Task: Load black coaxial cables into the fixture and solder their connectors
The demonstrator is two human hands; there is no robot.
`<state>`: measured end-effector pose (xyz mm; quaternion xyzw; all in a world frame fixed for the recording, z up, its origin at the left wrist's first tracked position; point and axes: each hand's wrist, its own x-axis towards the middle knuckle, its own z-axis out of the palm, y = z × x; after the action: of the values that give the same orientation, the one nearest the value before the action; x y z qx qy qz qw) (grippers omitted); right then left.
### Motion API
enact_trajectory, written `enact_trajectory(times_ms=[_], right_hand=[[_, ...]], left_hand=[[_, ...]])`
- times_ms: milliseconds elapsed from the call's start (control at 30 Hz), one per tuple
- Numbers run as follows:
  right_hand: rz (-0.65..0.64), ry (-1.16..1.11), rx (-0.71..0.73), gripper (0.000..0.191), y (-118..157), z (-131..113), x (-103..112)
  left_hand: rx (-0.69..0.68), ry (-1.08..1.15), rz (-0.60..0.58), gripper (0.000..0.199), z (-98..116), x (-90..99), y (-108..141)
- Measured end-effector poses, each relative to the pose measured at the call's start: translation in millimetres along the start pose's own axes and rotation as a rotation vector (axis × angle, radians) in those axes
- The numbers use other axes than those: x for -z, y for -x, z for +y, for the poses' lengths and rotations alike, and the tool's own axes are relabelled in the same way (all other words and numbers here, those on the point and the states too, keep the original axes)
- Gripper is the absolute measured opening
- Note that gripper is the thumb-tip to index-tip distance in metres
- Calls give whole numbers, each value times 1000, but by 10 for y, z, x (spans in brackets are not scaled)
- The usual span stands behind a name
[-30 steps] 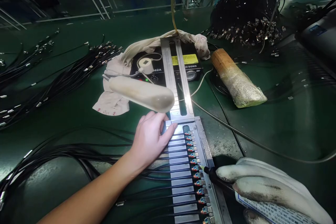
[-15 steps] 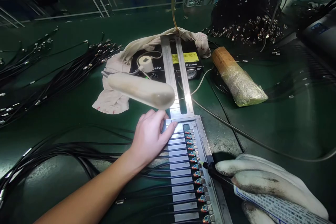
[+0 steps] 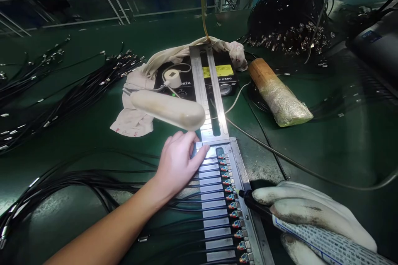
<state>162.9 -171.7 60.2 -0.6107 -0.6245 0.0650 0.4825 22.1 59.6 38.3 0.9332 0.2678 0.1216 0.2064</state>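
Note:
My bare left hand (image 3: 182,155) grips the upper left edge of a long metal fixture (image 3: 217,223), thumb on top and fingers curled over the side. Black cables (image 3: 214,210) lie side by side across the fixture, their ends with small metal connectors and coloured wires (image 3: 230,189) in a row along its right side. My right hand (image 3: 314,215), in a stained white glove, is closed around a glue syringe (image 3: 323,238) with a printed label and black front end. Its tip is at a connector about midway down the row; whether they touch, I cannot tell.
A lamp with a white elongated head (image 3: 168,109) hangs above my left hand. Behind it, a black controller box (image 3: 183,91) has cloth draped around it. A plastic-wrapped roll (image 3: 280,91) lies to the right. Cable bundles (image 3: 93,80) lie left, with another pile (image 3: 289,16) at back right.
The view has shifted slightly. My right hand and the glue syringe sit a little further left, the tip still by the same part of the row. My left hand has kept its hold.

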Motion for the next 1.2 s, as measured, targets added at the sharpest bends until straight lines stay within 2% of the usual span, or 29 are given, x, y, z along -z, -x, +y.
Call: enact_trajectory(times_ms=[367,533,600,667,800,967,1200], right_hand=[[18,6,-4,21,56,-39,15],[270,-37,-128,5,169,-203,-88],[311,-38,-150,5,189,-250,-134],[257,-16,-154,2,187,-266,-147],[78,30,-88,9,162,-238,-107],[148,37,-140,9,127,-219,-131],[127,30,-155,6,103,-223,-120]], left_hand=[[-7,0,-3,24,-11,-9,5],[-4,2,1,25,-10,-8,0],[-2,-1,0,26,-5,1,-1],[-3,0,2,27,-1,7,-3],[-7,1,6,26,5,3,-7],[-13,-5,5,24,9,2,2],[-5,-3,-1,24,5,11,16]])
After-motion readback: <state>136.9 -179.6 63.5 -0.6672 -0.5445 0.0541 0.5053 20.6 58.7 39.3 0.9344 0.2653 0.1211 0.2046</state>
